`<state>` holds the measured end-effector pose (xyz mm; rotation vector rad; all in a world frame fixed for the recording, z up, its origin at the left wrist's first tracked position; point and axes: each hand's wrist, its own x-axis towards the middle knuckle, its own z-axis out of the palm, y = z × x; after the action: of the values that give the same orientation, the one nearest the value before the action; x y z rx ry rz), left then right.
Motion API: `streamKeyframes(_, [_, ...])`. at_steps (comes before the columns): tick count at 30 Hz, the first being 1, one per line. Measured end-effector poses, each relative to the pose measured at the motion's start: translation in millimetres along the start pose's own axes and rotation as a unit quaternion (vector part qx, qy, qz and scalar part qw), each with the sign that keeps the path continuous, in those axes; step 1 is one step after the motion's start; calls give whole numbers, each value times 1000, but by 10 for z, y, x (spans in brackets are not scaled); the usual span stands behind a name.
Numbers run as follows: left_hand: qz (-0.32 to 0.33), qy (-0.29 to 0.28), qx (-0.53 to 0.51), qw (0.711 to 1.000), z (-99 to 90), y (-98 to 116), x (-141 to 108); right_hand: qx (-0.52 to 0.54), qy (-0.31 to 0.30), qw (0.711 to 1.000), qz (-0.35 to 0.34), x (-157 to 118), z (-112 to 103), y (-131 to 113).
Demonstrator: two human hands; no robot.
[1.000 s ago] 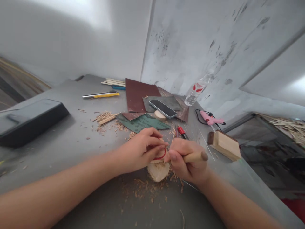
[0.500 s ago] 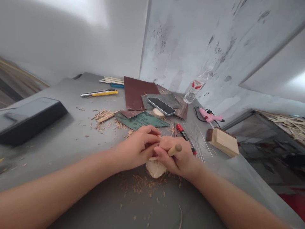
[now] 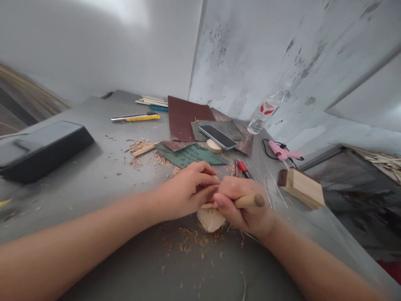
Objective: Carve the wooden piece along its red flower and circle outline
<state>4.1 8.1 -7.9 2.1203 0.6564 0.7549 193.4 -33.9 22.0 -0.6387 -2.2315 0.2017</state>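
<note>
Fingers of my right hand [image 3: 246,205] are wrapped round a wooden-handled tool [image 3: 250,201], its rounded end pointing right. A bit of red shows between the hands, near the tool's front end. My left hand [image 3: 189,190] is bent over a pale carved wood piece [image 3: 211,219], its fingers pressed together and touching the right hand. The grip of the left fingers on the wood is partly hidden. Wood shavings [image 3: 188,242] lie around the piece on the grey table.
Behind the hands are green sandpaper [image 3: 194,154], a phone [image 3: 218,137] and a brown sheet [image 3: 188,119]. A yellow cutter [image 3: 136,117] lies at the back left, a black box [image 3: 44,148] left, a bottle [image 3: 266,110], pink glue gun [image 3: 283,151] and wood block [image 3: 301,187] right.
The view has shifted, so the table items appear a little further right. The tool's handle now points more to the right and shows more of its length.
</note>
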Motion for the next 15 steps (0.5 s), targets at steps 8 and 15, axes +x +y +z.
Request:
streamKeyframes(8, [-5, -18, 14, 1000, -33, 33, -17, 48, 6, 998, 34, 36, -11, 17])
streamKeyframes(15, [-13, -4, 17, 1000, -7, 14, -3, 92, 66, 989, 92, -15, -141, -34])
